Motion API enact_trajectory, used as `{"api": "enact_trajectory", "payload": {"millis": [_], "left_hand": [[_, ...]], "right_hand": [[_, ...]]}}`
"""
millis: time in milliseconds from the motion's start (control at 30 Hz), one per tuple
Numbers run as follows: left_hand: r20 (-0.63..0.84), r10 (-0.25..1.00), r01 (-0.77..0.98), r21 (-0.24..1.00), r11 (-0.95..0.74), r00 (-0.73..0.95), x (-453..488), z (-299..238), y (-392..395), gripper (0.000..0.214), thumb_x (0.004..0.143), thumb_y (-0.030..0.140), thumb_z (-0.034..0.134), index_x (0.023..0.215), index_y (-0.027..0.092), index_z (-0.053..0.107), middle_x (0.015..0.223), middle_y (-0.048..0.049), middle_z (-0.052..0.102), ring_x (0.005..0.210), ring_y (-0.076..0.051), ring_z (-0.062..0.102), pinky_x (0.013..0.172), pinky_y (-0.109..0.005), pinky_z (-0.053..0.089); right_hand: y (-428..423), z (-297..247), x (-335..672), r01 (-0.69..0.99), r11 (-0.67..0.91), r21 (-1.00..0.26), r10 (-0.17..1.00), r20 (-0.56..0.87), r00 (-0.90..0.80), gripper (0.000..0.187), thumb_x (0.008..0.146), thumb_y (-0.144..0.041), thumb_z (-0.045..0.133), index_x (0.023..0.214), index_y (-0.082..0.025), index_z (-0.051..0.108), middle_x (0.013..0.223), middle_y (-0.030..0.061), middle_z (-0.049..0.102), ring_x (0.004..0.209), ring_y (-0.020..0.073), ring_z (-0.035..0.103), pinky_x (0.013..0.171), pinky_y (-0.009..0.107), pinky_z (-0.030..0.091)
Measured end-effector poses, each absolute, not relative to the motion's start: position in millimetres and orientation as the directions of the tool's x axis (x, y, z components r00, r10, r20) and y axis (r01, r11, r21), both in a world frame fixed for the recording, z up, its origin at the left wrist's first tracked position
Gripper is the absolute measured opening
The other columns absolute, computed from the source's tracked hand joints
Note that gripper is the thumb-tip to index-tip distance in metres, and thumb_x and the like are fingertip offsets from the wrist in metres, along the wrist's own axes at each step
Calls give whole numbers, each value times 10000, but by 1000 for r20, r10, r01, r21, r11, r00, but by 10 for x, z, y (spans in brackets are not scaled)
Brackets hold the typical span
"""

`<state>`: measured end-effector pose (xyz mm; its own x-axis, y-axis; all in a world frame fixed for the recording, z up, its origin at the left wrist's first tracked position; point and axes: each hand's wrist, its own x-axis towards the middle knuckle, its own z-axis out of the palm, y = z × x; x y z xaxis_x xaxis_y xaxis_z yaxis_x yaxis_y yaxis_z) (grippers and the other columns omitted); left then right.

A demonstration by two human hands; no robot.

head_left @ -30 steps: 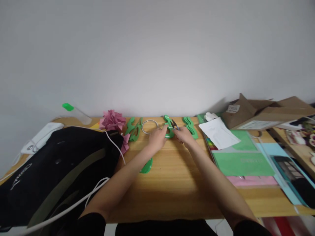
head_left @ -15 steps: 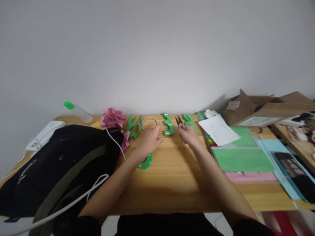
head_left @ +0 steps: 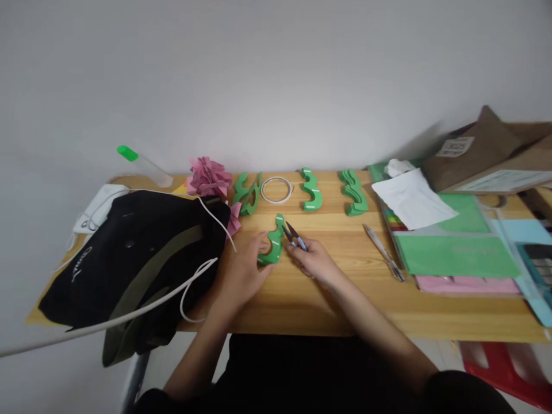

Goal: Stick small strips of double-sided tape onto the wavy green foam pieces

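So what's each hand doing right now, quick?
Left hand: holding a curvy green piece.
Right hand: closed around small scissors, blades apart.

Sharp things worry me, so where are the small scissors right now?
In the head view, the small scissors are just right of centre, in the right hand, beside the green cut-out at the left hand.

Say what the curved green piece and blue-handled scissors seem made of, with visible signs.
Curved green paper-like piece: probably smooth paper or card, from its crisp cut outline; foam possible.
Small blue-handled scissors: blades likely dull dark metal, from their slim points; handle perhaps plastic, by its colour.
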<state>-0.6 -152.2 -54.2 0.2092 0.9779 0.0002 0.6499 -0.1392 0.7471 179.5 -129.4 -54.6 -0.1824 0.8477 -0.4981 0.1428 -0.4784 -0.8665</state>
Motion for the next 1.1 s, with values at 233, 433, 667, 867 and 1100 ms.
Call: {"api": "enact_trajectory", "payload": {"millis": [233, 433, 667, 867, 1100], "left_hand": [[-45, 987, 609, 791, -57, 151, 55, -592, -1595, 650, 749, 106, 670, 1350, 202, 442, 1078, -84, 691, 1000, -224, 660, 937, -425, 508], [45, 998, 517, 854, -56, 33, 62, -512, -1503, 535, 784, 187, 664, 1288, 212, 485, 1073, -78, 678, 943, -205, 673, 878, -397, 536], [282, 914, 516, 851, -99, -291, 7, -419, -1307, 415, 861, 228, 569, 1262, 211, 463, 1152, -93, 600, 943, -174, 637, 853, -353, 531], [270, 917, 490, 866, -98, -293, -24, -497, -1366, 381, 868, 219, 557, 1239, 210, 470, 1129, -92, 594, 943, -180, 634, 855, -367, 521], [78, 955, 214, 977, -16, -286, 81, -500, -1391, 405, 845, 271, 587, 1221, 219, 445, 1182, -95, 582, 964, -187, 640, 869, -372, 518]], "right_hand": [[-1233, -515, 1799, 166, -389, -906, 899, -413, -148, 310, 727, -504, 534, 626, -238, 412, 401, -100, 310, 350, 74, 253, 381, 241, 195], [-745, -307, 1673, 380, -203, -903, 963, -255, -92, 292, 749, -443, 519, 568, -224, 453, 449, -62, 366, 432, 99, 328, 452, 254, 258], [-225, -189, 1041, 617, -109, -780, 980, -188, -64, 427, 746, -462, 633, 453, -218, 438, 495, 52, 529, 633, 211, 572, 521, 276, 305], [-260, -196, 978, 634, -82, -769, 981, -175, -86, 266, 651, -185, 646, 464, -207, 457, 527, 49, 563, 664, 204, 586, 550, 265, 318], [-821, -210, 1708, 439, -90, -894, 982, -153, -110, 337, 793, -406, 517, 555, -230, 357, 456, -64, 351, 449, 97, 364, 457, 228, 283]]}}
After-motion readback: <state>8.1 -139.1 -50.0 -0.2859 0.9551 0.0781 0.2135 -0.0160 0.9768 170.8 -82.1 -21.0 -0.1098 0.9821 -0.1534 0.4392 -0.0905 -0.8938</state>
